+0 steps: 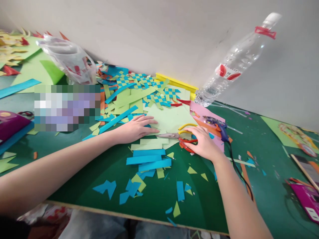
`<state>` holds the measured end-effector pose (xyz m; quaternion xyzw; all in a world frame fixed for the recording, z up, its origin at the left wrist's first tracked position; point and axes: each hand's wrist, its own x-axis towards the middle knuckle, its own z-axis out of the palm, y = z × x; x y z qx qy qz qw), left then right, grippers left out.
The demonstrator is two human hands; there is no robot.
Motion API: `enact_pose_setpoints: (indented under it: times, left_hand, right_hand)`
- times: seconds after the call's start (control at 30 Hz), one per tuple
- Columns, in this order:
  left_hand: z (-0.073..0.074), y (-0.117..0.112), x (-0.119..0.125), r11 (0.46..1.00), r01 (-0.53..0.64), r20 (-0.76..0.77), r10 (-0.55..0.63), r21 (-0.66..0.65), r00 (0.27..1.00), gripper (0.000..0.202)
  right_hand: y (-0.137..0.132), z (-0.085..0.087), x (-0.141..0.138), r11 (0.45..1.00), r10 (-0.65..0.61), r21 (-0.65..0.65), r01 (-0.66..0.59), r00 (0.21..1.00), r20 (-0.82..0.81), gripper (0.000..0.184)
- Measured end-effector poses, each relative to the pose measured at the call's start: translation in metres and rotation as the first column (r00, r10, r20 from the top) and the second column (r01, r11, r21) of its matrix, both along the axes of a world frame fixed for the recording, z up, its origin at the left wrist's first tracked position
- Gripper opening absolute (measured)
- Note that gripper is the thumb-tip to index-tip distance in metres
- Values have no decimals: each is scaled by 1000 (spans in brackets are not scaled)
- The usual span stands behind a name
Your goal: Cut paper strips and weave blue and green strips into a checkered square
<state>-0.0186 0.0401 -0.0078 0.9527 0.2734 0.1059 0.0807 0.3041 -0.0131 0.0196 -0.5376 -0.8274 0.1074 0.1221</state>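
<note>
My right hand [205, 142] grips a pair of scissors [171, 135] with one yellow and one red handle. Their blades point left, at the lower edge of a pale green paper sheet [171, 118]. Stretched out flat, the fingers of my left hand [132, 129] lie on the sheet's left side, close to the scissor tips. Just below, pale green strips [152, 145] lie above a small stack of blue strips [151, 161]. Woven blue-and-green paper pieces [160, 98] are piled behind the sheet.
A plastic bottle [231, 63] leans against the wall. To the right, a blue glue gun [223, 131] rests on pink paper with its cord trailing forward. A plastic cup [72, 61] stands at back left. Paper scraps [132, 189] litter the green table [199, 212].
</note>
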Motion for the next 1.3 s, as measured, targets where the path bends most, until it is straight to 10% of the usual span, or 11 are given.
enact_pose_setpoints:
  times: [1.3]
  left_hand:
    - [-4, -1, 3, 998, -18, 52, 15, 59, 999, 41]
  right_hand:
    - [-2, 0, -5, 1000, 5, 30, -6, 1000, 9, 35]
